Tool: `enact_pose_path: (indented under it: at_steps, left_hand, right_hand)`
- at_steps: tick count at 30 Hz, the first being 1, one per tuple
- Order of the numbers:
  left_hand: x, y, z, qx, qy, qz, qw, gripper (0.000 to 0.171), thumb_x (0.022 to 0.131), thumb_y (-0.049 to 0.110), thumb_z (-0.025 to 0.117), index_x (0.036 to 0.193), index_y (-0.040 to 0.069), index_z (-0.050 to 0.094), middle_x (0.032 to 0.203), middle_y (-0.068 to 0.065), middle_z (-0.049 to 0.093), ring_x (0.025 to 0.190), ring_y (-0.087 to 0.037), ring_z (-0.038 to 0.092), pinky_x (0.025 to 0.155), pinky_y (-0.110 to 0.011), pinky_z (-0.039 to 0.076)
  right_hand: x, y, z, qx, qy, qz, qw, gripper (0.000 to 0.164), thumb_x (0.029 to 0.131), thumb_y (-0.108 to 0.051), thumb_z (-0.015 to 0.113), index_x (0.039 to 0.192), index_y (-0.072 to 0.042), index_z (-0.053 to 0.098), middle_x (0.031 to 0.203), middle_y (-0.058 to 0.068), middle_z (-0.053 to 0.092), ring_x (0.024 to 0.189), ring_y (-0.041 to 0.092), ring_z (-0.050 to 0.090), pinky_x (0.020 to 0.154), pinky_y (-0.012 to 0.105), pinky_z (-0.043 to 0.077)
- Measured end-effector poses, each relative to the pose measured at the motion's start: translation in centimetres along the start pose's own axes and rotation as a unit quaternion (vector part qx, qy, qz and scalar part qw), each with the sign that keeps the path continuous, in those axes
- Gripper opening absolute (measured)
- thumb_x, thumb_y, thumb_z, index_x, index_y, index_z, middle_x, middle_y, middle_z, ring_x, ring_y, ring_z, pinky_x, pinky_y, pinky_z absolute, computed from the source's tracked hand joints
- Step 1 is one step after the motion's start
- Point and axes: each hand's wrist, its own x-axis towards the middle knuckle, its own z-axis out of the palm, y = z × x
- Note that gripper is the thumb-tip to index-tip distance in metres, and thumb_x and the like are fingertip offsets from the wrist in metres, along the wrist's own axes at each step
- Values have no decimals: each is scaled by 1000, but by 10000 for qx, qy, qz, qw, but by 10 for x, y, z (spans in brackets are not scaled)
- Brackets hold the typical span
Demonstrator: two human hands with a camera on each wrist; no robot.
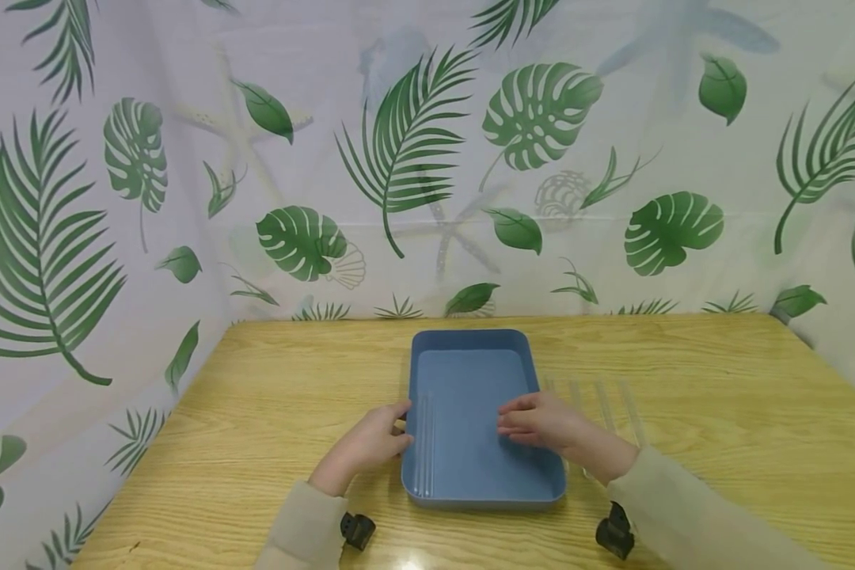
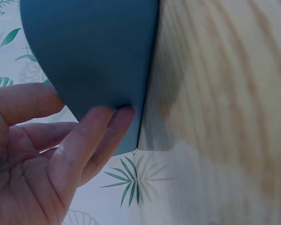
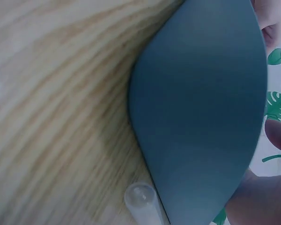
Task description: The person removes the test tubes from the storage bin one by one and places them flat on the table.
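A blue rectangular tray (image 1: 480, 467) stands on the wooden table. Along its left inner side lie clear, slender tubes (image 1: 424, 447), side by side. My left hand (image 1: 374, 435) is at the tray's left wall; in the left wrist view its fingertips (image 2: 103, 117) touch the outer face. My right hand (image 1: 541, 423) reaches over the right wall, fingers loosely bent above the tray floor, with nothing visible in them. Right of the tray, several clear tubes (image 1: 606, 408) lie apart, partly hidden by my right arm. A round-ended tube (image 3: 143, 199) shows beside the tray in the right wrist view.
The wooden table (image 1: 292, 380) reaches back to a white curtain (image 1: 427, 261) with green leaf prints, which also hangs on both sides. A black wrist device (image 1: 359, 530) sits under the left sleeve, another (image 1: 616, 532) under the right.
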Motion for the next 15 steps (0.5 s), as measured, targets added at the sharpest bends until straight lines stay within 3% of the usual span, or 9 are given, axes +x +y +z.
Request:
enact_pose_path:
  at_steps: [15]
  left_hand:
    - [0, 0, -1, 37, 11, 38, 10000, 51, 85, -7, 48, 130, -17, 26, 118, -30, 46, 94, -34, 56, 66, -30, 52]
  right_hand:
    - [10, 0, 28, -9, -5, 29, 10000, 38, 87, -5, 52, 115, 19, 45, 102, 21, 59, 90, 22, 60, 79, 33, 49]
